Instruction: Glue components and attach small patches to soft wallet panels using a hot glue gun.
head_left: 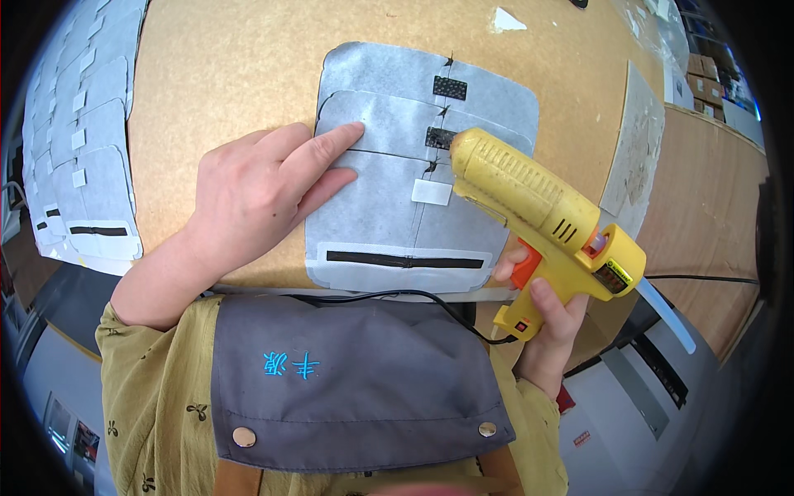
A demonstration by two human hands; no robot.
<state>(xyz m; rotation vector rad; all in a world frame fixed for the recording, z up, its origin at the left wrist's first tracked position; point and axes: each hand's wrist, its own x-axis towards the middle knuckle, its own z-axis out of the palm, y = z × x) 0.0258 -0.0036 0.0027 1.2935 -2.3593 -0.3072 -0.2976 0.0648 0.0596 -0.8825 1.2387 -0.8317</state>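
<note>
Your left hand point(256, 194) lies flat and open on the grey fabric pieces point(413, 165), fingers spread, the index fingertip pressing the upper left edge of the second layer; it grips nothing. These pieces are stacked in overlapping steps in the middle of the brown worktable point(215, 74), each bearing a small black patch point(449, 88) near its top, with a white patch point(432, 192) lower down and a dark zip line point(405, 261) along the near edge.

Your right hand point(546, 318) is closed around the handle of a yellow hot glue gun point(538, 207), with a finger on the orange trigger point(527, 271). The gun's nose rests just right of the second black patch; you cannot tell whether it touches. A black cord point(413, 296) runs from the handle leftward along the table's near edge.

Far left, a pile of similar grey pieces point(83, 149) lies fanned out.
</note>
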